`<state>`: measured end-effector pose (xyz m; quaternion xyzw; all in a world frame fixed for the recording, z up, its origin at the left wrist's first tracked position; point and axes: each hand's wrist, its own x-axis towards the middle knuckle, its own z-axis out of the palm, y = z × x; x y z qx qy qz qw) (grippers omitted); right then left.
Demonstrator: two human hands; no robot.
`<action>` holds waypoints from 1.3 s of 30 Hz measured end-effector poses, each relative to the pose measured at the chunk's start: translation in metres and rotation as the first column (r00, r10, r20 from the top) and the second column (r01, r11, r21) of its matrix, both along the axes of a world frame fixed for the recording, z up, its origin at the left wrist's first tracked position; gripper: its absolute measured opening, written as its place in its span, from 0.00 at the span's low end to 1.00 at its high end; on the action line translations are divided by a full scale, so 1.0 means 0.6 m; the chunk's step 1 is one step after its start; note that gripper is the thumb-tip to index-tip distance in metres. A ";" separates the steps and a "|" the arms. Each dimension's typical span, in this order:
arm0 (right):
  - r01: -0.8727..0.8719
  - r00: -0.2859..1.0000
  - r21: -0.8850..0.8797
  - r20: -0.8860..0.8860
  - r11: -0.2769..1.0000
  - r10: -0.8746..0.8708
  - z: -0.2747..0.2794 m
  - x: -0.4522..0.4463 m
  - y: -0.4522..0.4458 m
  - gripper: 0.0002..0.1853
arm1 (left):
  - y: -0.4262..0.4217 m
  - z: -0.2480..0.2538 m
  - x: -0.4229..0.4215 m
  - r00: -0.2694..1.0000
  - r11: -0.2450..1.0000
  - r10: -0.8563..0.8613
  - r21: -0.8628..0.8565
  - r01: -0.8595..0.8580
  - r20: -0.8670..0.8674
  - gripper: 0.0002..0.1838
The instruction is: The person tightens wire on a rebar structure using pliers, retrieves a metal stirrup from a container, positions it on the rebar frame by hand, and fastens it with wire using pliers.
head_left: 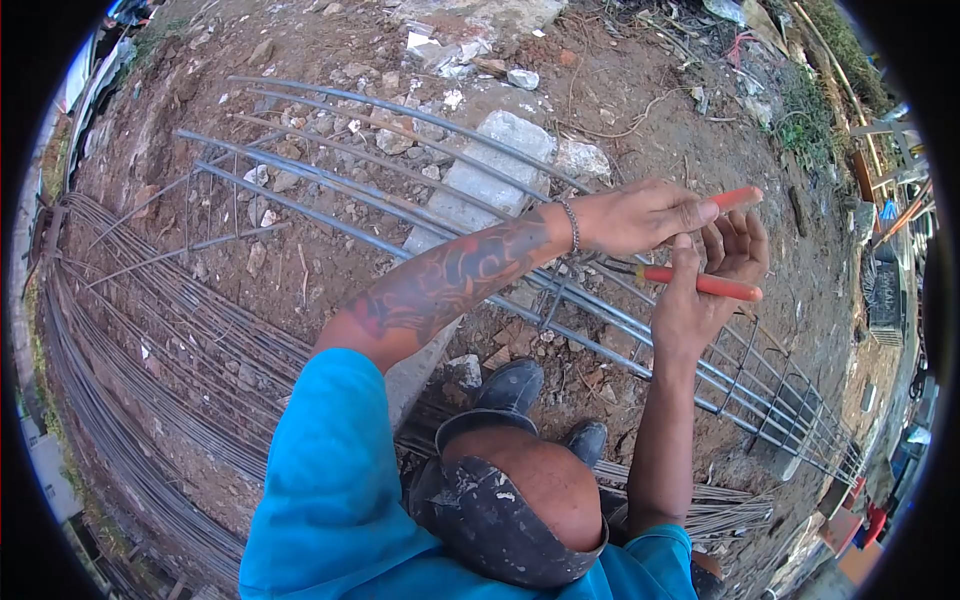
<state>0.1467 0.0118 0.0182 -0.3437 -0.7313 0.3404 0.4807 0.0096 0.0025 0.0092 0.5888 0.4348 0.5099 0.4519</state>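
My left hand (645, 217) reaches across from the left, a chain bracelet at its wrist. Its thumb and fingers close on the upper red handle of a pair of pincers (712, 284). My right hand (700, 295) comes up from below, thumb raised and fingers curled, with the lower red handle lying across it. The two handles stand apart. The tool's dark metal end points left, toward the bars, and is partly hidden by my left wrist. Beneath both hands runs a long rebar cage (400, 208), its long bars crossed by thin stirrups (745, 365) at the right.
Many loose steel rods (170, 330) lie at the left. A concrete block (490, 165) sits under the cage. Stones and rubble (450, 55) cover the dirt ground. My boots (510, 385) stand beside the bars. Crates (885, 300) and other items line the right edge.
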 end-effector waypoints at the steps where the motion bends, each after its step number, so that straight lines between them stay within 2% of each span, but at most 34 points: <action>1: -0.080 0.994 -0.066 -0.086 0.995 0.074 0.011 -0.014 0.009 0.35 | 0.001 -0.001 -0.005 1.000 1.000 -0.013 -0.023 0.014 0.025 0.31; 3: -0.235 0.949 -0.231 -0.263 0.944 0.172 0.045 -0.030 0.005 0.39 | 0.004 -0.011 -0.004 0.998 0.998 -0.031 -0.047 0.033 0.053 0.31; 4: -0.235 0.949 -0.230 -0.264 0.944 0.172 0.055 -0.038 -0.001 0.39 | 0.004 -0.017 -0.002 1.000 1.000 0.014 0.024 -0.014 0.028 0.30; 6: -0.233 0.940 -0.255 -0.307 0.939 0.150 0.064 -0.048 -0.009 0.27 | -0.001 -0.021 -0.002 0.998 0.993 0.065 0.093 -0.066 0.010 0.30; 7: -0.233 0.940 -0.254 -0.307 0.939 0.149 0.061 -0.049 -0.008 0.27 | -0.019 0.005 -0.005 0.998 0.998 0.056 0.004 -0.056 0.002 0.27; 8: -0.179 0.930 -0.288 -0.362 0.941 0.066 0.054 -0.051 -0.007 0.20 | -0.030 0.020 -0.010 0.999 0.995 0.046 -0.083 -0.046 -0.007 0.24; 9: -0.127 0.912 -0.326 -0.410 0.937 -0.019 0.048 -0.051 -0.006 0.15 | -0.029 0.006 -0.020 0.999 0.996 0.045 -0.083 -0.045 -0.005 0.24; 10: -0.121 0.913 -0.328 -0.407 0.937 -0.024 0.044 -0.049 -0.003 0.15 | -0.024 -0.017 -0.034 0.998 0.997 -0.063 -0.041 0.062 -0.018 0.24; 11: -0.314 0.856 -0.295 -0.500 0.903 0.134 0.041 -0.049 0.006 0.11 | -0.016 -0.037 -0.044 0.985 0.986 -0.168 0.003 0.168 -0.042 0.23; 12: -0.492 0.762 -0.245 -0.584 0.835 0.278 0.039 -0.049 0.014 0.10 | -0.014 -0.039 -0.045 0.984 0.985 -0.172 0.002 0.173 -0.045 0.23; 14: -0.542 0.744 -0.213 -0.572 0.813 0.346 0.035 -0.050 0.036 0.11 | -0.002 -0.040 -0.042 0.852 0.865 -0.457 -0.095 0.493 0.256 0.18; 15: -0.634 0.691 -0.198 -0.578 0.747 0.433 0.033 -0.048 0.049 0.11 | 0.006 -0.038 -0.040 0.737 0.713 -0.549 -0.241 0.659 0.393 0.12; 16: -0.717 0.630 -0.184 -0.583 0.672 0.513 0.034 -0.045 0.059 0.12 | 0.007 -0.040 -0.040 0.737 0.712 -0.553 -0.239 0.661 0.389 0.12; 18: -0.740 0.627 -0.233 -0.580 0.631 0.521 0.041 -0.041 0.068 0.12 | 0.006 -0.047 -0.031 0.910 0.877 -0.410 -0.252 0.410 0.053 0.12; 19: -0.762 0.621 -0.289 -0.579 0.579 0.528 0.048 -0.041 0.069 0.13 | -0.008 -0.040 -0.020 0.959 0.934 -0.262 -0.223 0.280 0.104 0.12; 20: -0.762 0.621 -0.291 -0.580 0.579 0.527 0.062 -0.040 0.059 0.13 | -0.021 -0.037 -0.003 0.959 0.933 -0.262 -0.225 0.280 0.105 0.12; 21: -0.582 0.786 -0.347 -0.473 0.736 0.399 0.086 -0.045 0.039 0.16 | -0.030 -0.034 0.014 0.999 0.988 -0.014 -0.151 0.021 0.045 0.11; 22: -0.478 0.851 -0.365 -0.416 0.799 0.319 0.086 -0.062 0.017 0.18 | -0.039 -0.033 0.032 0.971 0.969 0.239 -0.068 -0.238 0.009 0.11; 23: -0.366 0.906 -0.383 -0.355 0.848 0.231 0.086 -0.079 -0.004 0.19 | -0.040 -0.050 0.058 0.889 0.886 0.457 0.082 -0.457 0.021 0.10; 24: -0.067 0.938 -0.216 -0.346 0.974 -0.012 0.066 -0.111 -0.026 0.21 | -0.035 -0.062 0.075 0.892 0.888 0.453 0.080 -0.453 0.017 0.10; 26: 0.257 0.887 -0.033 -0.389 0.966 -0.250 0.064 -0.126 -0.018 0.23 | -0.029 -0.054 0.092 0.657 0.657 0.754 0.017 -0.754 -0.010 0.12; 27: -0.033 0.933 -0.235 -0.356 0.971 -0.054 0.077 -0.115 -0.004 0.24 | -0.033 -0.036 0.095 0.517 0.516 0.855 -0.039 -0.856 -0.038 0.13; 28: -0.308 0.917 -0.419 -0.370 0.854 0.149 0.084 -0.102 0.018 0.24 | -0.043 -0.034 0.081 0.518 0.517 0.854 -0.036 -0.855 -0.044 0.13; 29: -0.583 0.792 -0.386 -0.467 0.715 0.393 0.072 -0.082 0.055 0.29 | -0.049 -0.031 0.056 0.692 0.692 0.721 0.091 -0.716 -0.037 0.15; 30: -0.581 0.791 -0.379 -0.472 0.721 0.390 0.058 -0.069 0.083 0.29 | -0.055 -0.027 0.026 0.835 0.824 0.546 0.215 -0.524 -0.061 0.17; 31: -0.815 0.569 -0.294 -0.574 0.499 0.589 0.044 -0.057 0.104 0.32 | -0.059 -0.004 -0.012 0.961 0.981 0.182 -0.030 -0.192 -0.207 0.17; 32: -0.960 0.280 -0.184 -0.646 0.211 0.710 0.035 -0.053 0.111 0.35 | -0.048 -0.012 -0.019 0.962 0.980 0.180 -0.040 -0.193 -0.207 0.17; 33: -0.965 0.245 -0.225 -0.609 0.132 0.754 0.043 -0.060 0.108 0.40 | -0.038 -0.017 -0.023 0.999 0.994 -0.025 -0.107 0.022 -0.030 0.16; 34: -0.970 0.230 -0.206 -0.610 0.129 0.759 0.041 -0.061 0.116 0.40 | -0.025 -0.015 -0.028 0.965 0.963 -0.221 -0.123 0.239 0.143 0.16; 35: -0.963 0.249 -0.232 -0.573 0.138 0.781 0.031 -0.059 0.129 0.42 | -0.036 -0.019 0.000 0.993 0.999 0.036 -0.029 -0.033 0.113 0.13; 36: -0.936 0.345 -0.253 -0.533 0.244 0.772 0.035 -0.058 0.119 0.43 | -0.046 -0.016 0.022 0.994 0.999 0.036 -0.029 -0.033 0.101 0.13; 37: -0.897 0.441 -0.276 -0.489 0.346 0.753 0.043 -0.059 0.106 0.44 | -0.053 -0.016 0.040 0.966 0.965 0.257 -0.058 -0.257 -0.007 0.11; 38: -0.896 0.443 -0.274 -0.494 0.350 0.748 0.050 -0.057 0.074 0.44 | -0.051 -0.018 0.053 0.881 0.882 0.459 -0.064 -0.468 -0.114 0.09; 39: -0.682 0.689 -0.224 -0.517 0.696 0.508 0.062 -0.060 0.036 0.39 | -0.042 -0.026 0.061 0.810 0.829 0.545 -0.005 -0.559 -0.217 0.10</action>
